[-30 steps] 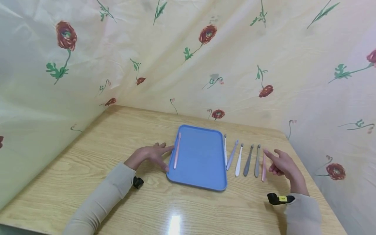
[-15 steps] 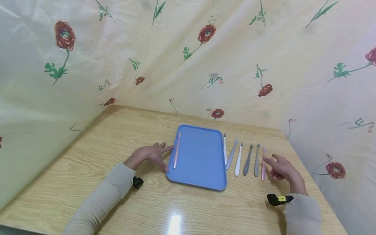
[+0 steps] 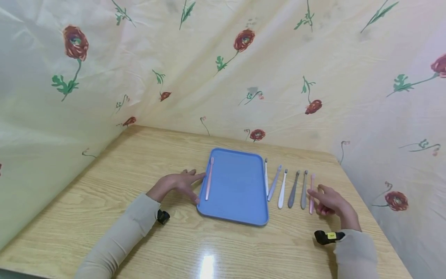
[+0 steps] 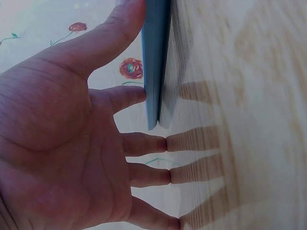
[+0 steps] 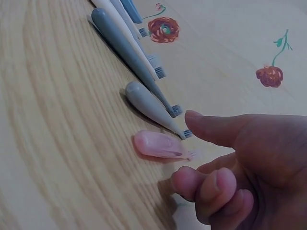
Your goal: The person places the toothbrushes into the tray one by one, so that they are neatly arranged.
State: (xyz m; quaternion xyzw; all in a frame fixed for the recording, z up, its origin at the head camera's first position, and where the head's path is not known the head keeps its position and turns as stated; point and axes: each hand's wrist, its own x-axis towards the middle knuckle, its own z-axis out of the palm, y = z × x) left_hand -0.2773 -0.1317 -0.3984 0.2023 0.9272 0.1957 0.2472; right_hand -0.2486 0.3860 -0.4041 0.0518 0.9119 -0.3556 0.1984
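My left hand rests at the left edge of a blue tray, its thumb and index finger touching the rim and the other fingers spread on the table. Inside the tray, along its left side, lies a pink toothbrush. My right hand is over the rightmost toothbrush, also pink, which lies on the table. In the right wrist view, thumb and index finger stand apart on either side of this brush, while the other fingers are loosely curled. A grey toothbrush lies just left of it.
Left of the grey brush lie a dark grey toothbrush, a white one and a lavender one. Another white toothbrush lies against the tray's right rim. A flowered cloth hangs behind the wooden table.
My right hand has drawn back slightly towards me and come lower beside the right pink toothbrush, uncovering its head end. The left hand keeps its place at the tray.
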